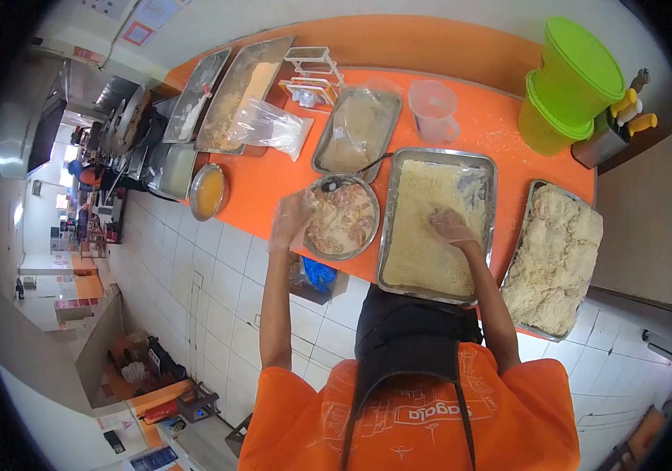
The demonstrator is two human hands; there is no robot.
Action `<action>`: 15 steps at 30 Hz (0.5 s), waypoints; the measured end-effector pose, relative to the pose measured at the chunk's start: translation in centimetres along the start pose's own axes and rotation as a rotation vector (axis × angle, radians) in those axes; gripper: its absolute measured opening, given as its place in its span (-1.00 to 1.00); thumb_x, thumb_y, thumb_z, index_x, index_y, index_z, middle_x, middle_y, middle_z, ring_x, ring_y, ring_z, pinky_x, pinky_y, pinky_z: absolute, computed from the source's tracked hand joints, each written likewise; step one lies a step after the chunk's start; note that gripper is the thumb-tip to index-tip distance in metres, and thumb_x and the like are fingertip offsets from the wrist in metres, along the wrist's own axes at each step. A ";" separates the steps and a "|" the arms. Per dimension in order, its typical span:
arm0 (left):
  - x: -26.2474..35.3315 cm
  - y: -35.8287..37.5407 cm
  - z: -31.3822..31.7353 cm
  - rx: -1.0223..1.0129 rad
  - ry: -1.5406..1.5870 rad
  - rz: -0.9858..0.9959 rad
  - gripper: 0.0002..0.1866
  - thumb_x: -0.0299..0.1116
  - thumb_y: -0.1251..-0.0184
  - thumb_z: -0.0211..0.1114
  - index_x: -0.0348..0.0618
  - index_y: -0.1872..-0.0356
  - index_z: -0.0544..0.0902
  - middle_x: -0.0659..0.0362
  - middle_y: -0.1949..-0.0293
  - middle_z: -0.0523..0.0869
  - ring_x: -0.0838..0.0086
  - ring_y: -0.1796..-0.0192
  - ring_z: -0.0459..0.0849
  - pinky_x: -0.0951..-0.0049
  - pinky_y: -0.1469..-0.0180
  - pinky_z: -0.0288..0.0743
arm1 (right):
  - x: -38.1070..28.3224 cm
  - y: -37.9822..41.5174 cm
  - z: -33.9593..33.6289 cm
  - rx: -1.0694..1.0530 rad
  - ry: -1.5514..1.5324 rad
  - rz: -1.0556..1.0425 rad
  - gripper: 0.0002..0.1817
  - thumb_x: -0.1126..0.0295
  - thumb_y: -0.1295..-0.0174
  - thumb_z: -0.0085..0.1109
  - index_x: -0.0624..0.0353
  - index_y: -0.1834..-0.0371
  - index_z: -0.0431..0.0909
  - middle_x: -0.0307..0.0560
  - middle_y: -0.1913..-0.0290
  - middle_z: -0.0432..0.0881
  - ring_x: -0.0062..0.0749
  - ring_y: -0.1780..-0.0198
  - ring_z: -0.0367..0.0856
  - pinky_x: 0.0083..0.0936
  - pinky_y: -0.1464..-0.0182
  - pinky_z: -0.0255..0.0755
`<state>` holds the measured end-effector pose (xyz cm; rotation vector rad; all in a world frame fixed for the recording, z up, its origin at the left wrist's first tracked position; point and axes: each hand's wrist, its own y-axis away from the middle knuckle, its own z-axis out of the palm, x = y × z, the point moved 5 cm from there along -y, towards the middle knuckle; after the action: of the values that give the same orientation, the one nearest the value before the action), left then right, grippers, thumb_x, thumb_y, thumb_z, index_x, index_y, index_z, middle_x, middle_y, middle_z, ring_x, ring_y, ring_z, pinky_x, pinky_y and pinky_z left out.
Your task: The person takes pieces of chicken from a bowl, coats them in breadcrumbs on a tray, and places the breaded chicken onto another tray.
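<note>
My left hand (pixel 293 218), in a clear plastic glove, is open at the left rim of a metal bowl (pixel 378 224). Inside the bowl lie raw meat pieces (pixel 342 220) in a pale, milky liquid. A dark-handled ladle (pixel 374 163) leans over the bowl's back edge. My right hand (pixel 452 228) reaches down into a large metal tray (pixel 493 196), its fingers apart on a layer of pale yellow crumbs (pixel 422 251). A thinner patch of the layer shows at the tray's upper right.
A tray heaped with crumb-coated pieces (pixel 552 259) sits right. Behind are a plastic-covered tray (pixel 356 129), a clear jug (pixel 432 110), green tubs (pixel 575 74) and a knife holder (pixel 607 137). Leftward are a bowl of orange liquid (pixel 209 192), a plastic bag (pixel 277 129) and a long tray (pixel 238 94).
</note>
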<state>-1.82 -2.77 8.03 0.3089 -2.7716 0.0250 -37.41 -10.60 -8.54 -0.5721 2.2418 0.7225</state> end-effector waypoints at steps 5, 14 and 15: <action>1.2 1.5 2.0 0.067 -0.028 -0.011 -0.70 -0.27 -0.07 0.34 -0.26 0.23 0.65 -0.20 0.26 0.67 -0.07 0.14 0.66 0.04 0.13 0.51 | 3.8 2.7 4.1 0.050 0.068 -0.107 -0.59 0.10 -0.36 -0.02 0.19 -0.07 0.46 0.21 0.06 0.59 0.09 0.00 0.55 -0.15 -0.03 0.40; 2.0 3.6 1.9 0.081 -0.076 -0.021 -0.65 -0.26 -0.15 0.30 -0.26 0.10 0.63 -0.16 0.19 0.69 -0.08 0.08 0.63 0.03 0.00 0.50 | 9.1 3.7 9.5 -0.066 0.193 -0.163 -0.63 0.12 -0.38 -0.08 0.19 0.02 0.51 0.12 0.04 0.55 0.01 -0.03 0.51 -0.13 -0.06 0.34; 2.2 3.2 1.0 0.052 -0.045 -0.057 -0.65 -0.25 -0.14 0.31 -0.26 0.11 0.63 -0.15 0.18 0.69 -0.08 0.08 0.63 0.04 0.01 0.50 | 9.5 4.0 9.8 -0.075 0.181 -0.170 -0.62 0.12 -0.37 -0.06 0.19 0.02 0.52 0.15 0.03 0.55 0.02 -0.03 0.51 -0.13 -0.07 0.34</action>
<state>-4.89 -0.15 7.89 0.4067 -2.8093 0.0774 -41.20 -3.12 -19.97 -0.8841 2.3025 0.6940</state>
